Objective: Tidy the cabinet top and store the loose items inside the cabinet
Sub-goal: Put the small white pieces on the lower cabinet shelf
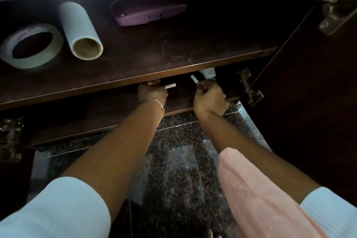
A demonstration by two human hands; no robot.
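Observation:
The dark wooden cabinet top [154, 52] carries a wide tape ring [31, 45] at the left, a pale roll with a cardboard core [81, 29] beside it, and a purple case [148, 13] further back. Both my hands reach under the top's front edge into the cabinet. My left hand [151, 92] is closed on a small white stick [171, 85]. My right hand [209, 96] grips another white stick [194, 79]. Behind it a white object [208, 73] shows partly inside; the rest of the interior is hidden.
The right cabinet door [309, 92] stands open with metal hinges [249, 89]. A left hinge [10, 139] shows at the left edge. Speckled granite floor [183, 170] lies below, and pink cloth [260, 199] covers my right knee.

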